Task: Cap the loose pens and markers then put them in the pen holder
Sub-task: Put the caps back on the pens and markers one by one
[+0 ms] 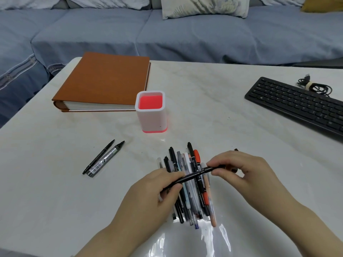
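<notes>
- Sofa point(167, 34): runs across the far side, beyond the table; not part of the task.
- Table point(213, 101): pale marbled top carrying every working item.
- Album point(105, 80): thick, brown-covered, lying flat at the far left, just beside the pen holder.
- Keyboard point(297, 104): black, at the right edge, with a coiled cable point(315, 86) behind it.
- Pen holder point(151, 111): white square cup with a red interior and base, upright, mid-table. No pens show inside it.
- Pile of pens point(191, 191): mixed pens and markers lying side by side near the front edge, directly under both hands.
- Two markers point(104, 158): black, lying together to the left, apart from the pile. Both show bare tips, so they appear uncapped.
- Left hand point(157, 190): fingers closed around the lower end of a black pen point(193, 176), held crosswise above the pile.
- Right hand point(239, 169): thumb and fingers pinched on the pen's upper end, where the cap appears to sit.
- Step in hand: likely pressing the cap home on this pen; full seating cannot be confirmed.
- Next move calls for: release by one hand, then a carry forward to the pen holder and an end-first drop inside.
</notes>
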